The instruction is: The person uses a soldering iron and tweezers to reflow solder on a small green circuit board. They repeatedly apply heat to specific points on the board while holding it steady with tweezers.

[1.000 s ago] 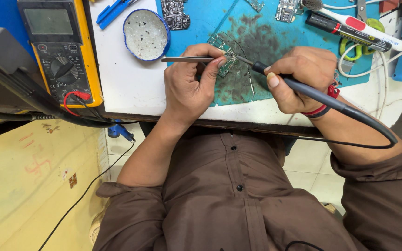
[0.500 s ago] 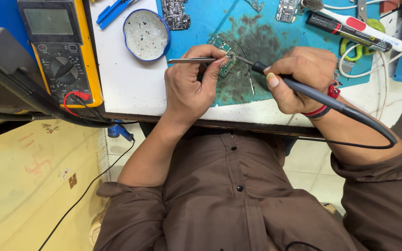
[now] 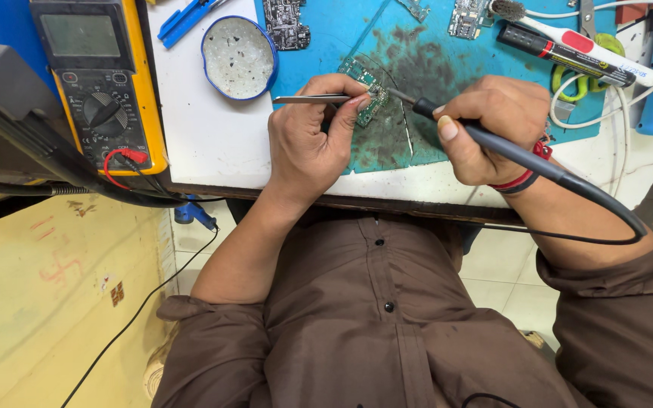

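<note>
My blue work mat (image 3: pixel 341 34) covers the far part of the white bench; a yellow multimeter (image 3: pixel 100 83) stands off to the left, with a round blue-rimmed tin (image 3: pixel 239 57) between it and the mat; my right hand (image 3: pixel 489 128) is wrapped tight around the dark soldering iron (image 3: pixel 523 157), its tip at the small green circuit board (image 3: pixel 366 89) on the mat; my left hand (image 3: pixel 313 140) pinches steel tweezers (image 3: pixel 311 99) shut between thumb and fingers, their points at the same board.
</note>
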### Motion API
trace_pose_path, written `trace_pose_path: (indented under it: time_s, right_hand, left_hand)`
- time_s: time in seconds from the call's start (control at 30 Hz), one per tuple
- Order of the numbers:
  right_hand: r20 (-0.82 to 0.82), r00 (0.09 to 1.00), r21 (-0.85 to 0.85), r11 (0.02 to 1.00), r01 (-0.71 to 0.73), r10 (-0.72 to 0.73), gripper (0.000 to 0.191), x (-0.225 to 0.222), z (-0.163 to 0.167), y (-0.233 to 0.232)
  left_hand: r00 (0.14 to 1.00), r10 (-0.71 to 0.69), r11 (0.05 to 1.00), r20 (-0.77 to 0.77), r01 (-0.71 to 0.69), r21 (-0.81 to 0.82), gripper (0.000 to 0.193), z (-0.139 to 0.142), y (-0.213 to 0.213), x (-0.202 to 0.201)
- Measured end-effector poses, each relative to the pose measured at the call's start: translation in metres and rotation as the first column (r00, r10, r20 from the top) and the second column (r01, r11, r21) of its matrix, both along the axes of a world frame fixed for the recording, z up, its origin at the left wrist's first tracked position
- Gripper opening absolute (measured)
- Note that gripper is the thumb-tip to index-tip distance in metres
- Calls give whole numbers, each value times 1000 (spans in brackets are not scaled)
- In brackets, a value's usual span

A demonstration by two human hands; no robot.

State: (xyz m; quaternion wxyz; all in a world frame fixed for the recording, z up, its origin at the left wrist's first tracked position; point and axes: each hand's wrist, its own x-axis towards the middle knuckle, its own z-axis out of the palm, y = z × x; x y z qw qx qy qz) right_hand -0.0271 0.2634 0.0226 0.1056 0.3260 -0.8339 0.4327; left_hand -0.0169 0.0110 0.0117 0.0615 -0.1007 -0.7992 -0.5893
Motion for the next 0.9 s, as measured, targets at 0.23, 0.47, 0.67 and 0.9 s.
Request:
trace_pose_path:
  time_s: [0.23, 0.47, 0.67, 0.9]
  right_hand:
    - [16, 1000, 17, 1000, 3, -3, 7, 1, -1, 1]
    - [12, 1000, 19, 1000, -15, 15, 6, -1, -1, 0]
    - [10, 1000, 20, 1000, -8, 8, 6, -1, -2, 0]
    - [11, 1000, 22, 1000, 5, -5, 6, -1, -2, 0]
  left_hand:
    - [1000, -23, 1000, 9, 23, 18, 7, 1, -1, -1]
    - [999, -21, 1000, -25, 21, -15, 7, 1, -1, -2]
    - [1000, -16, 1000, -13, 16, -2, 8, 0, 0, -1]
    - [1000, -18, 1000, -3, 18, -13, 7, 1, 0, -2]
